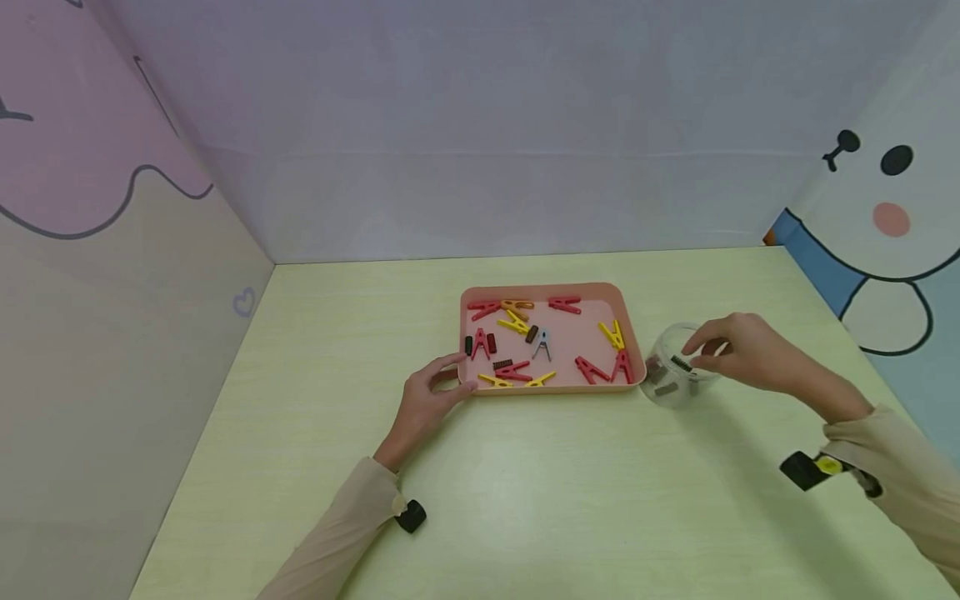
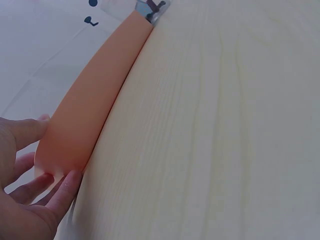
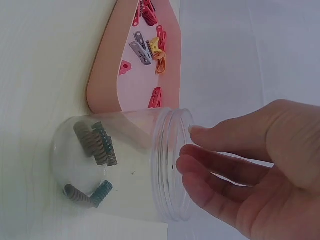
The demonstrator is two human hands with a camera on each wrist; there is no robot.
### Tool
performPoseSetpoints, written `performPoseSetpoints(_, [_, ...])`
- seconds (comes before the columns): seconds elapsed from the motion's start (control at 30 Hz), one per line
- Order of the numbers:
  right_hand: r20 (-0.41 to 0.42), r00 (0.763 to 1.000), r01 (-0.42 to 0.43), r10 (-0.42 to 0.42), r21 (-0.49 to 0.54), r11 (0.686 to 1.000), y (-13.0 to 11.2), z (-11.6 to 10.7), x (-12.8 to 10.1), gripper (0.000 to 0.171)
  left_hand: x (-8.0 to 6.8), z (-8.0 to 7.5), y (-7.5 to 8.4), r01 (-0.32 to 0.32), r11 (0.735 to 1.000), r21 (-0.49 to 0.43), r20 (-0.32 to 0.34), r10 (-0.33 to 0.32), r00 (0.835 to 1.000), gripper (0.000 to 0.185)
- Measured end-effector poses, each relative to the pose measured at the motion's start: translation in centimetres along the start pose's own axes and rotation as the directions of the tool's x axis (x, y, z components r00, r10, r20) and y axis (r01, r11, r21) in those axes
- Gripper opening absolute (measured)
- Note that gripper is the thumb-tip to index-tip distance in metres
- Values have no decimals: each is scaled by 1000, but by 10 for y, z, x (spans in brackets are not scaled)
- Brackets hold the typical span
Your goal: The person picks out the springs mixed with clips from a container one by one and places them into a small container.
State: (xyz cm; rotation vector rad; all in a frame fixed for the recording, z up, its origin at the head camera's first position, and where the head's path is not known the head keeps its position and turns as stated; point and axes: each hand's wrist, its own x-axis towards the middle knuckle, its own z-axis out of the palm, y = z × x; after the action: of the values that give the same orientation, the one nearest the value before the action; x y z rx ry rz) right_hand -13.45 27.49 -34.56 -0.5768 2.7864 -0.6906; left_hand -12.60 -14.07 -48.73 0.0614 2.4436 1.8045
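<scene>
A pink tray (image 1: 555, 388) holds plastic clothespins (image 1: 592, 369) in red, yellow, orange and grey-blue, along with small ribbed coil-like pieces (image 1: 502, 364). At the tray's near left corner, my left hand (image 1: 426, 400) grips it, with thumb and fingers around the corner in the left wrist view. A clear jar (image 3: 135, 165) stands against the tray's right side, with several dark green and brown ribbed pieces (image 3: 95, 142) inside. Just over the jar's mouth hovers my right hand (image 1: 750, 354). Its thumb and fingertips are apart, and nothing shows between them in the right wrist view.
All of this stands on a pale wood-grain table (image 1: 540, 500). A plain light wall (image 1: 510, 200) rises behind it. Side panels with cartoon drawings (image 1: 892, 217) flank the table on the left and right.
</scene>
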Motion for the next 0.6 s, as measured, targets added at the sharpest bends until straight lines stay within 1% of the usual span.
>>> performPoseSetpoints(0.13, [-19, 1000, 9, -9, 0, 1000, -3, 1, -2, 13, 0, 0, 0, 0, 1000, -2, 4, 0, 1000, 50])
performPoseSetpoints(0.37, [-89, 996, 24, -26, -26, 999, -13, 1, -5, 16, 0, 0, 0, 3, 1000, 1, 2, -3, 1000, 49])
performPoseSetpoints(0.6, [-144, 990, 8, -11, -20, 1000, -25, 3, -4, 20, 0, 0, 2, 0, 1000, -8, 6, 1, 1000, 48])
